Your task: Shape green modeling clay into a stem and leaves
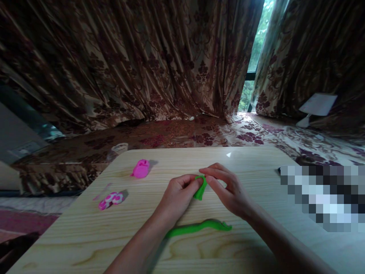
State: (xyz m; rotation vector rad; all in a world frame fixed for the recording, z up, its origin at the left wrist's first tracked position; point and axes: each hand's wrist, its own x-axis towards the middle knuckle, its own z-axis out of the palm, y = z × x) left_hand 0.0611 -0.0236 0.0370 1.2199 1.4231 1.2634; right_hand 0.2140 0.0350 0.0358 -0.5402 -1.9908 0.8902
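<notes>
- We have the small green piece up between both hands, over the middle of the table. Soft-looking, flat, flared at its lower end.
- Left hand: closed on the piece, thumb and index finger pinching its left side near the top.
- Right hand: thumb and index finger close together at the piece's upper right edge, other fingers bent. We can't tell if it grips or only touches.
- Nearer us, below the hands: long green strip lying crosswise on the table, slightly wavy. Right end is uneven; left end runs up to the left forearm, so we can't see how far it goes.
- Left of the left hand: pink-and-white lump, round patches on it, flat on the table. Faint pink strip just beside it, too thin to make out.
- Farther back on the left side: bright pink lump, folded on top, small tip at lower left.
- By the far left corner we see a clear container, partly hidden.
- Right side of the table: pixelated patch, can't read it.
- Past the table: ledge with floral cloth, white lamp at right, patterned curtains, window showing between them.
</notes>
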